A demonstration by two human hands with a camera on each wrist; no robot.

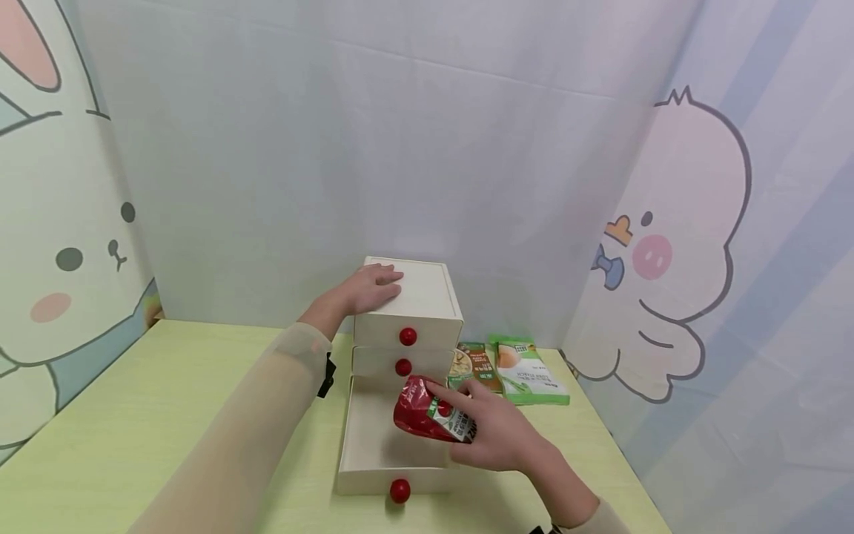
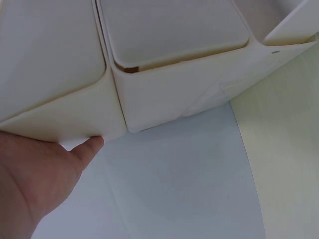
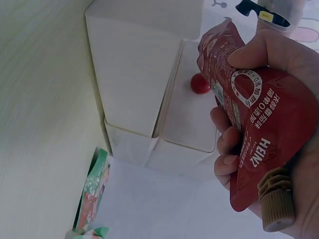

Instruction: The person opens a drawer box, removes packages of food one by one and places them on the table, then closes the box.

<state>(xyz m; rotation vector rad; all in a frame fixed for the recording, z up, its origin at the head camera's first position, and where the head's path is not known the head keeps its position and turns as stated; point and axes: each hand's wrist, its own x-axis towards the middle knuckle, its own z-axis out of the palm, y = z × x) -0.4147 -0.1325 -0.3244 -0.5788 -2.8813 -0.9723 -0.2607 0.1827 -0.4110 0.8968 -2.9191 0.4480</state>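
Observation:
A small white drawer cabinet (image 1: 423, 293) with red round knobs stands on the table, its bottom drawer (image 1: 365, 445) pulled far out. My left hand (image 1: 367, 288) rests on the left part of the cabinet top; the left wrist view shows the thumb (image 2: 88, 150) along the cabinet's edge. With its fingers curled round it, my right hand (image 1: 503, 430) grips a red Heinz pouch (image 3: 266, 109) with a brown screw cap (image 3: 276, 204). In the head view this pouch is above the open drawer, tilted, with its cap hidden by the hand. No contents are visible in the drawer's seen part.
Right of the cabinet lie a brown and green food packet (image 1: 482, 365) and a white and green packet (image 1: 531, 374). Pale curtains with cartoon animals hang behind the table (image 1: 220, 400) and at both sides.

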